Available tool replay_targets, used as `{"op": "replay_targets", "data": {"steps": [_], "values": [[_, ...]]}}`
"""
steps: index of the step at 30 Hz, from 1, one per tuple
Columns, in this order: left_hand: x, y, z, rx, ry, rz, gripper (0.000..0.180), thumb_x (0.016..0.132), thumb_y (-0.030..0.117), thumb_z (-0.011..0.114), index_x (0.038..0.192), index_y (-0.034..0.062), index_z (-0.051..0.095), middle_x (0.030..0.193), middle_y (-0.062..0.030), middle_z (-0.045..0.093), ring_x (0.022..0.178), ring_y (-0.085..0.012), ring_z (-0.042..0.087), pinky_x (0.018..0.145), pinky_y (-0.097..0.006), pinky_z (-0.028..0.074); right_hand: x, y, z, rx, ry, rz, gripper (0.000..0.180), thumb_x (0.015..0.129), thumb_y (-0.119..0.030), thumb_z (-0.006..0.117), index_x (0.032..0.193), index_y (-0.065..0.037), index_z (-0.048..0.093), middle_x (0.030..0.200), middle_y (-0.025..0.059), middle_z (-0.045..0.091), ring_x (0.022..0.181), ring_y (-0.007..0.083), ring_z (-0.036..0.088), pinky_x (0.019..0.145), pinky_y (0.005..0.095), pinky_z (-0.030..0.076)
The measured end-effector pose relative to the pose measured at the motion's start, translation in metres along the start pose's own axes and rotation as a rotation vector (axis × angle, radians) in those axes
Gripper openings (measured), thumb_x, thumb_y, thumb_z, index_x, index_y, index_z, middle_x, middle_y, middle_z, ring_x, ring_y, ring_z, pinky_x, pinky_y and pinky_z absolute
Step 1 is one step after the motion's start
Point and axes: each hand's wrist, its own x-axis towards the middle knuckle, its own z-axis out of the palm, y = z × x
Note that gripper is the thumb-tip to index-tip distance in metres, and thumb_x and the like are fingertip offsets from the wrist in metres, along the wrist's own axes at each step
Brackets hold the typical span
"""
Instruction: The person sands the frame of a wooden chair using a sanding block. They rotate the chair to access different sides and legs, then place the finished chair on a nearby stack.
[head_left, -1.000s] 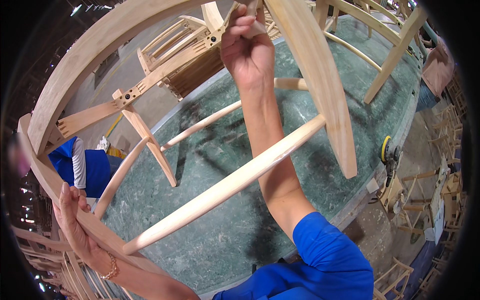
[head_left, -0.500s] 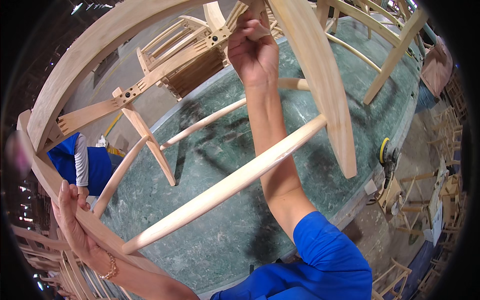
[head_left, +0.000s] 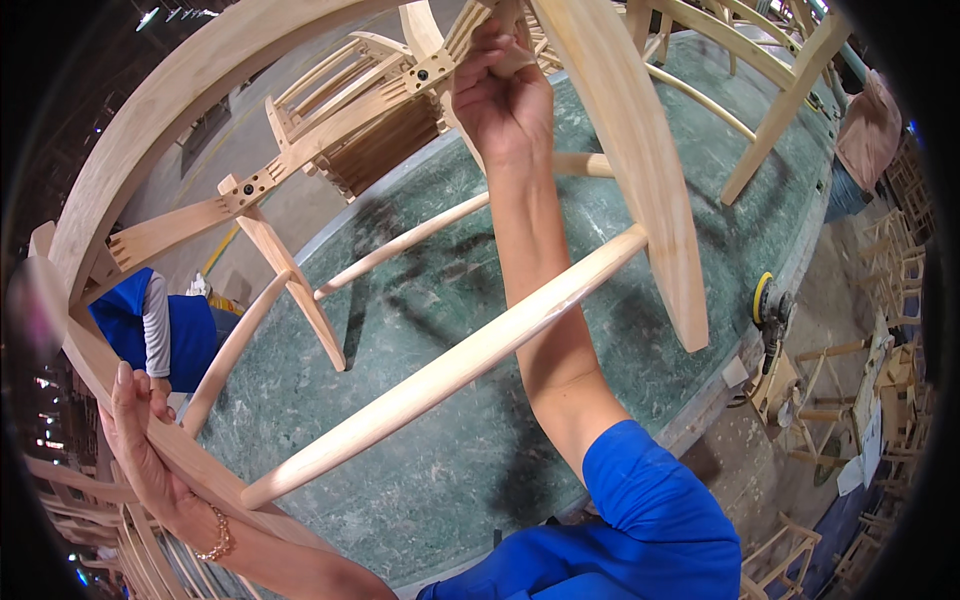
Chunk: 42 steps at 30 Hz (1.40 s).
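Note:
A pale, unpainted wooden chair frame [head_left: 440,390] is tilted on its side in front of me, with a curved rail, legs and round stretchers. My left hand [head_left: 145,440], a bracelet at its wrist, is wrapped around the leg at the left, fingertips showing beyond the wood. My right arm passes behind the near stretcher and reaches up inside the frame. At the top, my right hand [head_left: 505,105] has its fingers curled closed against the wood near a corner joint. Something pale shows between the fingers, too unclear to name.
Beneath the frame is a worn green tabletop [head_left: 420,310]. A sander with a yellow rim [head_left: 763,298] sits at its right edge. Another chair frame [head_left: 775,140] stands at the far right. A person in blue [head_left: 185,325] is at the left; stacked chair parts [head_left: 390,145] lie beyond.
The whole view has shifted very slightly, so the frame and table appear a little further left. Both hands keep their places on the chair frame.

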Motion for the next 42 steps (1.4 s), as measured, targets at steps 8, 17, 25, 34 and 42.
{"op": "replay_targets", "data": {"steps": [8, 17, 25, 34, 42], "values": [[0.001, -0.004, -0.002, -0.032, -0.025, 0.014, 0.022, 0.087, 0.017, 0.069, 0.091, 0.0078, 0.049, 0.077, -0.0012, 0.054, 0.058, -0.0038, 0.048, 0.049, -0.013, 0.039, -0.003, 0.006, 0.002, 0.001, 0.021, -0.027, 0.034, 0.095, -0.017, 0.048, 0.128, -0.009, 0.051, 0.096, 0.0155, 0.067, 0.075, 0.0222, 0.066, 0.059, 0.0339, 0.055], [0.004, -0.003, -0.002, -0.066, -0.032, -0.003, 0.025, 0.084, 0.019, 0.072, 0.093, 0.0092, 0.051, 0.073, 0.0006, 0.055, 0.053, -0.0038, 0.048, 0.046, -0.015, 0.039, -0.029, 0.014, -0.013, -2.302, -0.267, -1.254, 0.072, 0.079, -0.005, 0.067, 0.143, -0.012, 0.035, 0.107, 0.0209, 0.064, 0.083, 0.0311, 0.069, 0.07, 0.0366, 0.057], [0.011, -0.005, -0.013, -0.009, -0.085, -0.013, 0.022, 0.086, 0.019, 0.069, 0.096, 0.0126, 0.051, 0.076, 0.0031, 0.054, 0.057, -0.0008, 0.052, 0.044, -0.014, 0.045, -0.004, -0.01, -0.003, -2.669, -0.233, -1.149, 0.099, 0.076, 0.004, 0.064, 0.151, -0.016, 0.003, 0.112, 0.0226, 0.061, 0.067, 0.0319, 0.063, 0.05, 0.0392, 0.047], [0.006, -0.003, -0.009, -0.011, -0.05, -0.014, 0.023, 0.085, 0.019, 0.07, 0.095, 0.0123, 0.05, 0.076, 0.0029, 0.055, 0.057, -0.0006, 0.052, 0.043, -0.012, 0.044, -0.017, 0.004, -0.005, -2.481, -0.256, -1.06, 0.099, 0.074, 0.004, 0.066, 0.151, -0.019, 0.007, 0.112, 0.0215, 0.062, 0.072, 0.0349, 0.065, 0.057, 0.0396, 0.05], [0.006, -0.004, -0.008, -0.018, -0.072, 0.006, 0.023, 0.084, 0.019, 0.071, 0.094, 0.0122, 0.051, 0.077, 0.0023, 0.056, 0.055, -0.0009, 0.051, 0.044, -0.012, 0.044, -0.015, -0.005, -0.007, -2.66, -0.088, -0.881, 0.098, 0.077, -0.005, 0.068, 0.151, -0.019, 0.005, 0.105, 0.0195, 0.063, 0.08, 0.0351, 0.067, 0.06, 0.0405, 0.052]]}}
